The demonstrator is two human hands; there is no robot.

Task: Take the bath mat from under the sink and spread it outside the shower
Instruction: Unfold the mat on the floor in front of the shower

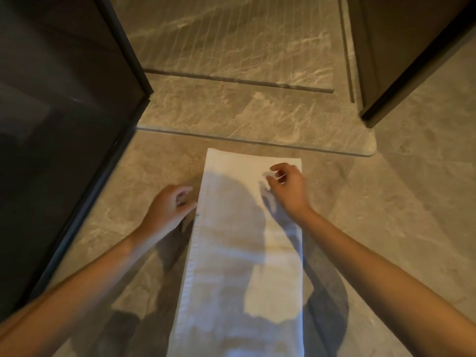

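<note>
Left hand (168, 207) at white bath mat (244, 253) left long edge, fingers curled, touching edge, grip unclear. Right hand (286, 186) above mat far right corner, fingers loosely curled, empty. Mat on marble floor (386, 215), narrow, apparently folded, just short of shower threshold (257, 117). Step: spreading. Next: unfold sideways with 2 hands.

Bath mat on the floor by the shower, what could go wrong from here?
1. The bath mat lies lengthwise, a narrow strip pointing at the shower threshold, so it may not cover the doorway.
2. It looks still folded along its left edge; left so, it could bunch underfoot.
3. It lies on smooth marble floor and might slide.
</note>
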